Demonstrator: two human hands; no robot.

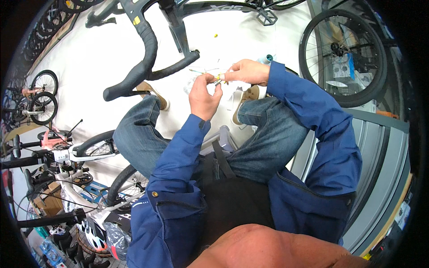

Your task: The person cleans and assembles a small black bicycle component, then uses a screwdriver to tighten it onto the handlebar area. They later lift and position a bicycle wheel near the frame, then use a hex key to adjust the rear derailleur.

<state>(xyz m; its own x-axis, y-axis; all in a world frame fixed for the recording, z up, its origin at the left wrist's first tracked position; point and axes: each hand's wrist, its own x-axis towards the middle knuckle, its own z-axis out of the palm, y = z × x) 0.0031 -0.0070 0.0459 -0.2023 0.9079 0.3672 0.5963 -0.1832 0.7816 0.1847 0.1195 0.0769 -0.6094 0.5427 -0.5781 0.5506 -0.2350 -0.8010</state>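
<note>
Between my knees, my left hand [204, 97] and my right hand [249, 73] meet with their fingertips pinched together. Both grip a small part [218, 79] with a yellow piece and a dark metallic piece; its exact kind is too small to make out. My fingers cover much of it. Thin sticks or wires, one pale green-tipped, show just beyond my fingers. Clear crumpled plastic [190, 84] lies on the floor behind my left hand. A small teal-and-dark cylinder [267, 59] is near my right wrist.
A black drop handlebar [147, 49] and bike frame [210, 7] stand ahead. At the right, a loose wheel [308, 53] leans by a grey metal-edged structure [371, 147]. Bicycles [65, 154], a helmet [93, 233] and a cardboard box [48, 199] crowd the left.
</note>
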